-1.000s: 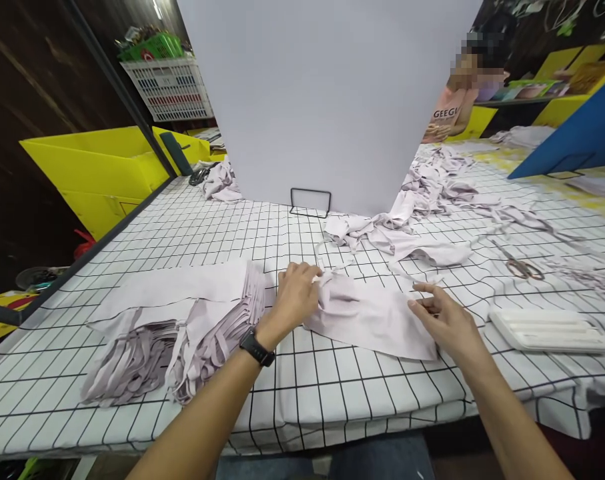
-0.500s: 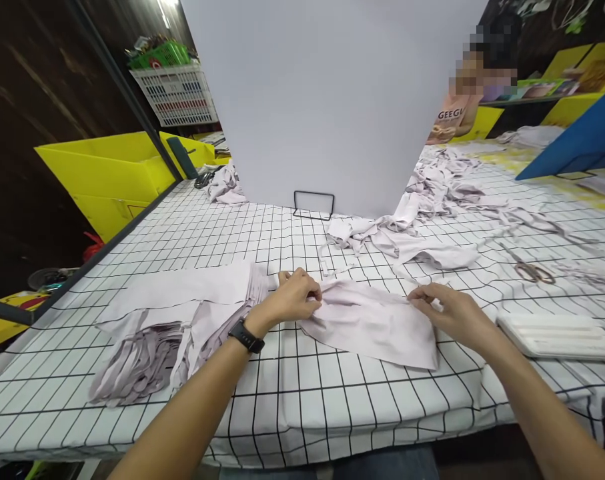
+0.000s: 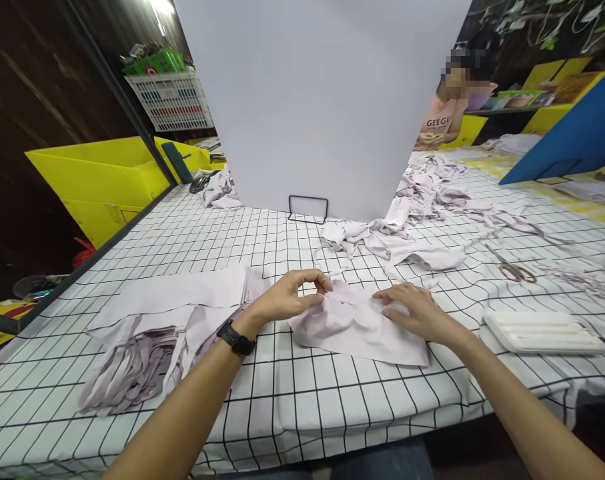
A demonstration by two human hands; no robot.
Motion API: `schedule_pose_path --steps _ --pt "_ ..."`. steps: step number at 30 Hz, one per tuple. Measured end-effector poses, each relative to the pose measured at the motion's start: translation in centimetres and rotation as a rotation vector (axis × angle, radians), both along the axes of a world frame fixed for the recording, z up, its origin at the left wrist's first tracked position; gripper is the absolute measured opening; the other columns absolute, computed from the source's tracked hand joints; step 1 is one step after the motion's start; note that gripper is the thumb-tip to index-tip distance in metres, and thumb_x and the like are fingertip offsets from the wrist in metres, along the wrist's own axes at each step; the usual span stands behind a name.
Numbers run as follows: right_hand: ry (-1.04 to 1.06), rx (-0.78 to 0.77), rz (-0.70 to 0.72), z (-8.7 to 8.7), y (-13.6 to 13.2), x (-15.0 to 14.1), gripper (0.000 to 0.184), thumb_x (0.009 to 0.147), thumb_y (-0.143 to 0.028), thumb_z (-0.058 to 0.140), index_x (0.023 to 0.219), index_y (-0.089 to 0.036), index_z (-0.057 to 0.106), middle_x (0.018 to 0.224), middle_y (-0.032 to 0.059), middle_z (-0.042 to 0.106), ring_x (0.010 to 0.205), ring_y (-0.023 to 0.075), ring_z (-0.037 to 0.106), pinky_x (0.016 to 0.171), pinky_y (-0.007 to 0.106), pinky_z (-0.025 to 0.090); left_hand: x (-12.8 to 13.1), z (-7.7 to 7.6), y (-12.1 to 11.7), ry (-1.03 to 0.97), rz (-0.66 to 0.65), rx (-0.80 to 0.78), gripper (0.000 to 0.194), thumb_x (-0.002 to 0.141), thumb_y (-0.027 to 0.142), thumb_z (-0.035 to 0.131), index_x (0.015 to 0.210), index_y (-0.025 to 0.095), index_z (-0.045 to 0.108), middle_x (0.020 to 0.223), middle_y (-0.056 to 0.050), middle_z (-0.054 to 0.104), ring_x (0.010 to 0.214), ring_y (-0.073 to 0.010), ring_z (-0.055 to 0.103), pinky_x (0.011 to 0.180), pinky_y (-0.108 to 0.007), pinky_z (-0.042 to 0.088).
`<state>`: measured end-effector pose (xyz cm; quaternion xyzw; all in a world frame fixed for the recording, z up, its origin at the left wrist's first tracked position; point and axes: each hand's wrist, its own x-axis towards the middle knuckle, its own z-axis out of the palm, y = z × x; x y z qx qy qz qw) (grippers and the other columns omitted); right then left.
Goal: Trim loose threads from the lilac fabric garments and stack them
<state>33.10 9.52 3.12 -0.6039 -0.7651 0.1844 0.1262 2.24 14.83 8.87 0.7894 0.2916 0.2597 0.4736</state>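
A pale pinkish-lilac piece of cloth (image 3: 367,333) lies slightly rumpled on the checked tablecloth in front of me. My left hand (image 3: 295,293), with a black watch at the wrist, pinches the cloth's far left edge between thumb and fingertips. On the cloth's upper right part rests my right hand (image 3: 415,310), its fingers stretched out and the thumb apart from them. To the left sits a stack of folded cloth pieces (image 3: 182,293) in the same colour, with straps bundled at its near side.
Loose cloth pieces (image 3: 407,247) trail along the table's far right. Scissors (image 3: 516,271) and a white tray-like case (image 3: 545,332) lie at the right. A tall pale panel (image 3: 322,107) on a wire foot stands at the back. Another person (image 3: 439,120) is beyond it.
My right hand has slid left from the cloth's upper right corner onto its middle, its fingers now spread. The left hand keeps its pinch. The view has shifted slightly.
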Motion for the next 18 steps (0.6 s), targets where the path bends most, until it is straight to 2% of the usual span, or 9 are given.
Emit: schedule_pose_path --steps 3,6,11,15,18 --pt "-0.024 -0.005 -0.019 0.1 0.0 0.1 0.027 0.091 -0.044 0.05 0.102 -0.029 0.069 0.094 0.0063 0.073 0.112 0.0337 0.058 0.097 0.054 0.035 -0.2 0.2 0.0 -0.023 0.023 0.006 0.01 0.085 0.018 0.061 0.093 0.019 0.066 0.098 -0.006 0.068 0.092 -0.0183 0.062 0.085 -0.032 0.051" --pt "-0.054 0.004 -0.062 0.3 -0.2 0.9 0.028 0.089 -0.05 0.053 0.088 -0.026 0.066 0.088 0.0074 0.07 0.107 0.0349 0.057 0.094 0.055 0.033 -0.6 0.3 0.2 0.017 0.057 0.093 0.014 0.084 0.016 0.056 0.093 0.019 0.066 0.094 -0.004 0.068 0.086 -0.0167 0.06 0.081 -0.03 0.05" --pt "-0.072 -0.019 -0.072 0.6 -1.0 2.5 0.033 0.087 -0.056 0.057 0.077 -0.026 0.066 0.076 0.0052 0.066 0.103 0.0347 0.058 0.094 0.056 0.032 -1.2 1.1 0.3 0.229 0.082 0.298 0.02 0.083 0.012 0.051 0.091 0.02 0.067 0.086 -0.001 0.069 0.079 -0.0164 0.059 0.075 -0.03 0.047" --pt "-0.01 -0.05 -0.026 0.9 -1.9 3.2 0.039 0.089 -0.062 0.054 0.078 -0.028 0.068 0.09 0.0055 0.071 0.109 0.0349 0.057 0.097 0.054 0.036 -1.1 1.7 0.0 0.288 0.097 0.366 0.023 0.083 0.01 0.049 0.092 0.02 0.068 0.09 -0.001 0.071 0.08 -0.0165 0.061 0.074 -0.03 0.045" --pt "0.049 -0.052 -0.015 1.4 -2.3 2.5 0.037 0.09 -0.062 0.052 0.092 -0.03 0.071 0.107 0.0064 0.071 0.116 0.0347 0.056 0.099 0.054 0.038 -0.8 1.7 -0.2 0.262 0.076 0.346 0.024 0.083 0.01 0.048 0.093 0.021 0.067 0.088 -0.001 0.07 0.08 -0.0162 0.061 0.072 -0.028 0.046"
